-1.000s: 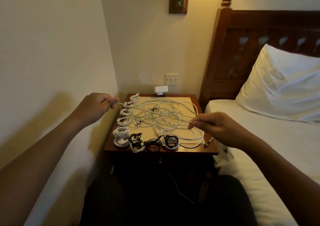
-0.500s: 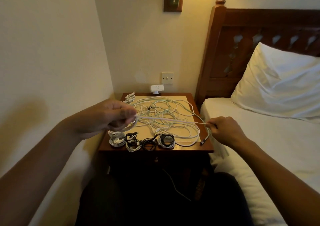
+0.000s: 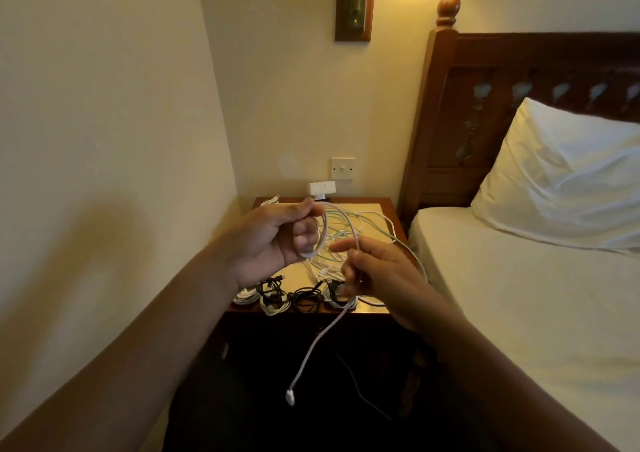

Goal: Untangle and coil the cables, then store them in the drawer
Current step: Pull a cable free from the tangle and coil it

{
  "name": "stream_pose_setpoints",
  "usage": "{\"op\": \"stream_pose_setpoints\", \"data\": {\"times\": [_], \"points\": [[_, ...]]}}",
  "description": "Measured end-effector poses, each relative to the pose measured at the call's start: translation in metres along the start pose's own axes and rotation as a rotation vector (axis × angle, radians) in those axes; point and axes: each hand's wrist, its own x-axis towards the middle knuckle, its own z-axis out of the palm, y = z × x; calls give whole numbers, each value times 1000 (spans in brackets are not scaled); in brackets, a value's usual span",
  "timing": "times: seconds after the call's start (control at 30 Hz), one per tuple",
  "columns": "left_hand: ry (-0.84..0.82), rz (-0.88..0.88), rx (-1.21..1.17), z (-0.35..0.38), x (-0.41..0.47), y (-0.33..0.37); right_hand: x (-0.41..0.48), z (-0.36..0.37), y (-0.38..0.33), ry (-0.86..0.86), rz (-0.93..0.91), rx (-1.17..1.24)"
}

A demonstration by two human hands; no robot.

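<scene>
**Limp, light cable: hold the loop, feed the tail**

The left hand [image 3: 273, 244] pinches a loop of the white cable [image 3: 312, 347] between thumb and curled fingers. The right hand [image 3: 377, 271] pinches the same cable further along, and its loose end hangs below with the plug [image 3: 290, 397] dangling. Thin, soft and light, it will likely spring open if let go, so grip where the loop crosses and guide the cord, not the plug. Beyond lie the tangle [image 3: 374, 219] and wound coils [image 3: 277, 296] on the nightstand [image 3: 372, 209]; the drawer cannot be made out.
</scene>
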Motion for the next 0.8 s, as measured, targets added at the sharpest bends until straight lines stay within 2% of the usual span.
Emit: {"op": "stream_pose_setpoints", "data": {"times": [0.03, 0.1, 0.2, 0.27, 0.33, 0.4, 0.47, 0.53, 0.63, 0.73, 0.8], "points": [[1, 36, -101, 0, 1, 1, 3, 5, 9, 52, -21, -46], [13, 117, -233, 1, 3, 2, 5, 14, 25, 87, -55, -296], [123, 257, -163, -1, 9, 0, -4, 33, 30, -79, -61, -695], [245, 365, 150, -4, 11, -4, -17, 49, 17, -210, -85, -791], [327, 409, 590, -11, 11, -12, -28, 54, -9, -227, -145, -825], [285, 351, 887, -23, 10, -24, -32, 46, -35, -164, -239, -872], [149, 227, 1000, -33, 6, -32, -29, 31, -55, -64, -340, -972], [22, 127, 999, -41, 2, -36, -19, 11, -63, 47, -416, -969], [-81, 34, 952, -46, -7, -40, 2, -24, -59, 210, -490, -879], [-129, 13, 680, -44, -17, -43, 17, -53, -41, 308, -521, -848], [-110, 85, 433, -40, -22, -37, 20, -60, -18, 309, -505, -836]]}}
